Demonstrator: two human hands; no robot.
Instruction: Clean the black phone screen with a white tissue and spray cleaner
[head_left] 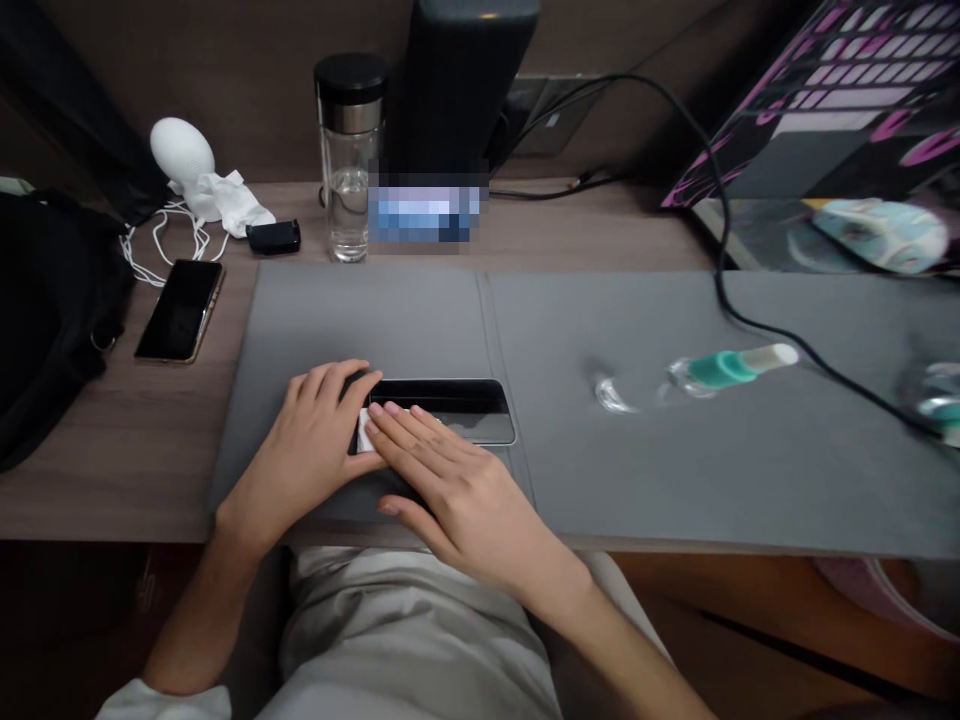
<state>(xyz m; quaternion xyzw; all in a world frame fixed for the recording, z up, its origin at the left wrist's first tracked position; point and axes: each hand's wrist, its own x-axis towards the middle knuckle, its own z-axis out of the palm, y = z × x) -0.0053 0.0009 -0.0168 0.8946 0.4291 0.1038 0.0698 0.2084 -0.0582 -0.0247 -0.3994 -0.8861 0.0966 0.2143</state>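
Note:
A black-screened smartphone [480,428] lies flat on the grey desk mat [615,470], its long side running left to right. My left hand [315,430] curves round the phone's left end, fingers at the far edge and thumb at the near one. My right hand [457,480] lies across the screen with its fingers straight and side by side, pressing on a white wipe [365,430]. Most of that wipe is hidden under the fingers. The right thumb stays apart, near the mat.
Right of the hands are a small bottle with a green label and pale cap [727,369] and a clear plastic piece [613,394]. A black cable [724,230] crosses the mat. Behind stands a glass water bottle [349,170]; at left lie another phone [181,310] and a black bag [52,310].

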